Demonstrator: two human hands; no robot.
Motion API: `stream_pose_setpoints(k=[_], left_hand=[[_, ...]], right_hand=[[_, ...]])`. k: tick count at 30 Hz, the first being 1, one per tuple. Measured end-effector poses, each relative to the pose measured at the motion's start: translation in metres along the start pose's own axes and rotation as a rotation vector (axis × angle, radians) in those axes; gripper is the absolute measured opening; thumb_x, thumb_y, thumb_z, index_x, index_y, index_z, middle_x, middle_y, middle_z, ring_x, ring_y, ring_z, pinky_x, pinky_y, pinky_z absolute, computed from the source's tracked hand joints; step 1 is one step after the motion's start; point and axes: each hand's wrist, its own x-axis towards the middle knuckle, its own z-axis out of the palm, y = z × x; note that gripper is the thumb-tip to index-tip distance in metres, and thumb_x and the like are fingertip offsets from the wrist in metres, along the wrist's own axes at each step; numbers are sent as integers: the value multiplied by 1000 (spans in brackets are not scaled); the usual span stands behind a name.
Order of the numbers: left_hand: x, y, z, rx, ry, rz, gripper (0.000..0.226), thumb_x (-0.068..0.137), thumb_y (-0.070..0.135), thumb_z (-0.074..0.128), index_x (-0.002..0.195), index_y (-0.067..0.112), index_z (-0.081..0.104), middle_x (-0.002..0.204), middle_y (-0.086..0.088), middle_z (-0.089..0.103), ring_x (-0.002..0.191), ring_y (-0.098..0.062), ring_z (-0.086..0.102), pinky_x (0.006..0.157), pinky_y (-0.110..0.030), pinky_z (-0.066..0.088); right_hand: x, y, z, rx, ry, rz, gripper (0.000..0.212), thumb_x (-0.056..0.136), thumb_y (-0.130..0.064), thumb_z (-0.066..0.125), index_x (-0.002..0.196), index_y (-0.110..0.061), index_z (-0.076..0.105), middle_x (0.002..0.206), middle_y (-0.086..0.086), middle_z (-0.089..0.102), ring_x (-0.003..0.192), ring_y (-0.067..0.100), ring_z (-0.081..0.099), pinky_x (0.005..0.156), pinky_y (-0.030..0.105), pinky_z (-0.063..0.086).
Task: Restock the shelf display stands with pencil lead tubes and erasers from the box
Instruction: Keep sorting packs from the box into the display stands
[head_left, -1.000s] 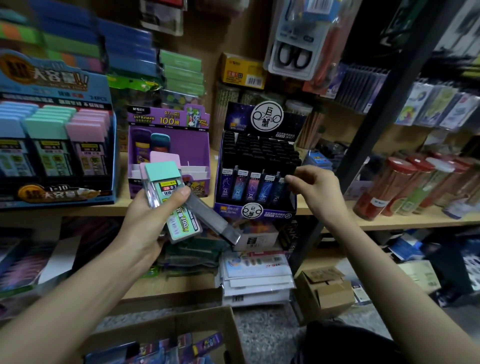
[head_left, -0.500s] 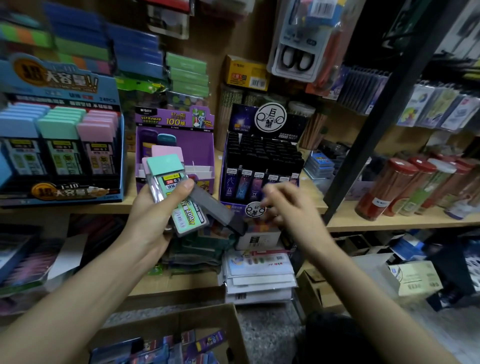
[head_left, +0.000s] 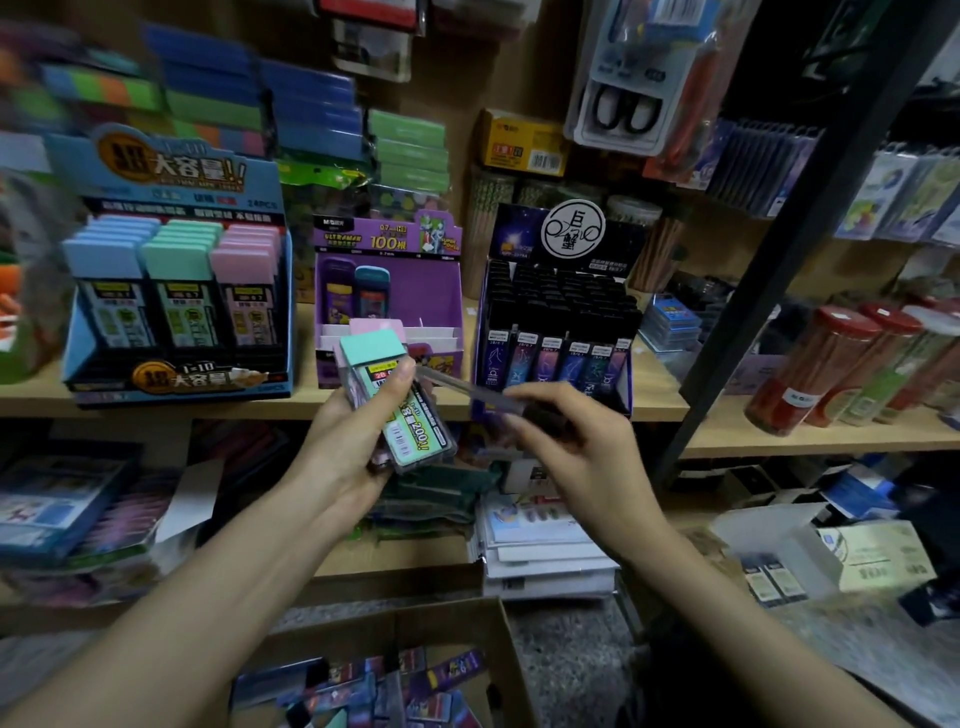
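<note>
My left hand grips a stack of flat lead cases, the front one a green-capped case with a pink one behind it. A slim dark lead tube sticks out from that hand to the right. My right hand pinches the tube's far end. On the shelf behind stand three displays: the blue stand with blue, green and pink cases, the purple stand with two cases at its back, and the black stand full of slim tubes.
A cardboard box with more lead packs sits on the floor below my arms. A dark metal upright slants down on the right, with red-lidded jars beyond it. Notebooks and small boxes fill the lower shelf.
My right hand left the black stand, came down and left, and took hold of the slim tube sticking out of my left hand. My left hand kept its stack.
</note>
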Motion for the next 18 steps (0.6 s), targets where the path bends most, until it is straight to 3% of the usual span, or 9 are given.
stream_pose_setpoints(k=[2, 5, 7, 10, 12, 15, 18], left_hand=[[0, -1, 1, 9, -6, -8, 12, 84, 23, 64, 95, 21, 65, 79, 2, 75, 71, -10, 71, 68, -33, 56], [1, -2, 4, 52, 2, -4, 23, 84, 16, 65, 107, 16, 64, 89, -2, 75, 78, -12, 72, 65, -31, 58], [1, -5, 5, 91, 1, 0, 25, 84, 16, 65, 109, 17, 63, 93, -3, 74, 81, -13, 72, 67, -31, 57], [-2, -7, 7, 131, 0, 4, 27, 84, 17, 65, 110, 19, 63, 96, -2, 74, 87, -15, 70, 74, -34, 55], [-3, -8, 8, 152, -2, 8, 25, 83, 17, 65, 108, 21, 63, 96, -1, 74, 87, -14, 70, 77, -35, 54], [-4, -10, 9, 183, -3, 6, 22, 83, 17, 66, 105, 24, 63, 97, -1, 74, 83, -10, 70, 70, -32, 54], [-5, -11, 10, 221, -4, 4, 26, 82, 18, 66, 108, 23, 63, 99, -1, 73, 84, -12, 70, 72, -33, 54]], right_hand=[[3, 1, -8, 208, 41, 141, 9, 83, -13, 66, 92, -11, 67, 84, 0, 67, 77, 7, 65, 64, 17, 52], [12, 14, -30, 304, 163, 252, 35, 79, -31, 66, 79, 4, 60, 68, 9, 58, 60, 9, 58, 53, 17, 48], [19, 25, -51, 259, 219, 269, 37, 79, -37, 65, 81, 0, 61, 71, 5, 62, 63, 8, 58, 55, 17, 47], [29, 45, -86, 192, 283, 284, 10, 86, -28, 64, 81, -20, 68, 73, -8, 68, 63, 2, 60, 53, 15, 46], [32, 57, -104, 96, 319, 278, 16, 88, -24, 64, 73, -30, 65, 68, -11, 65, 62, 6, 59, 53, 21, 48], [36, 72, -110, -2, 308, 249, 19, 88, -20, 63, 72, -29, 61, 67, -11, 63, 63, 4, 59, 54, 16, 49], [42, 85, -100, -10, 236, 254, 9, 88, -13, 62, 79, -12, 63, 75, 7, 63, 65, 10, 58, 53, 19, 48]])
